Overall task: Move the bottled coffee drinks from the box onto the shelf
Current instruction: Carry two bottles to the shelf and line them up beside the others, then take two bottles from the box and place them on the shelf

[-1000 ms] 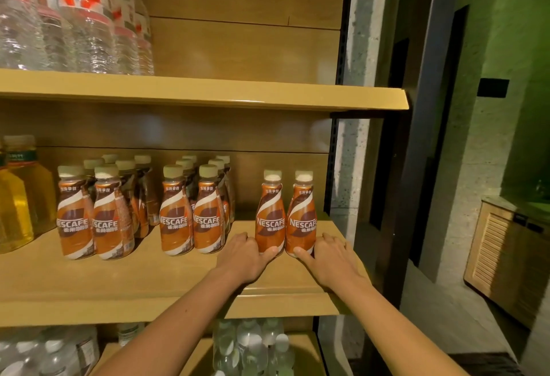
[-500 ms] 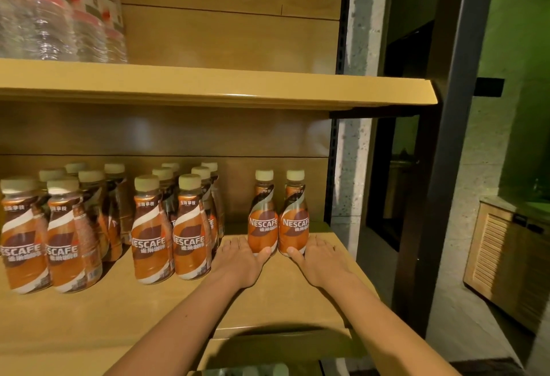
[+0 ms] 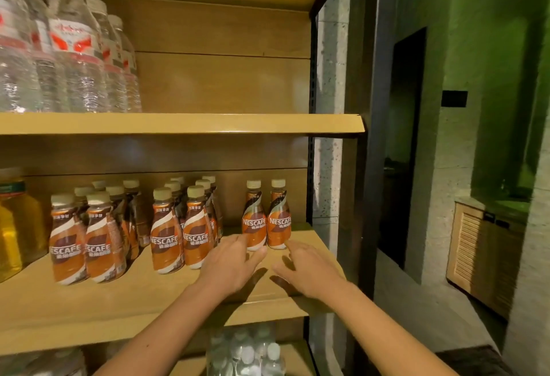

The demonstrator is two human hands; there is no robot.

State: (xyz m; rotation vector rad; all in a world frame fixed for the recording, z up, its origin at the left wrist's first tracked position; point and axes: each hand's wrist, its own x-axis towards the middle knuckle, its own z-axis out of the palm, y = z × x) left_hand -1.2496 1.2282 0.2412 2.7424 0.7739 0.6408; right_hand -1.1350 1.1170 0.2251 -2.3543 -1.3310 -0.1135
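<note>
Two orange Nescafe coffee bottles (image 3: 253,218) (image 3: 279,218) stand upright side by side near the right end of the middle wooden shelf (image 3: 148,304). My left hand (image 3: 232,262) hovers just in front of the left one, fingers straight, fingertips at its base. My right hand (image 3: 309,268) is open in front of the right bottle, fingers relaxed, holding nothing. Two groups of several more coffee bottles (image 3: 181,227) (image 3: 89,235) stand further left on the same shelf. The box is out of view.
Clear water bottles (image 3: 68,48) fill the left of the upper shelf. Yellow bottles (image 3: 15,221) stand at the far left of the middle shelf. More water bottles (image 3: 247,355) sit on the shelf below. A dark post (image 3: 357,167) bounds the shelving on the right.
Both hands have drawn back slightly from the bases of the two right-hand bottles, which stay standing. The camera has tilted up and shifted, showing the upper shelf again.
</note>
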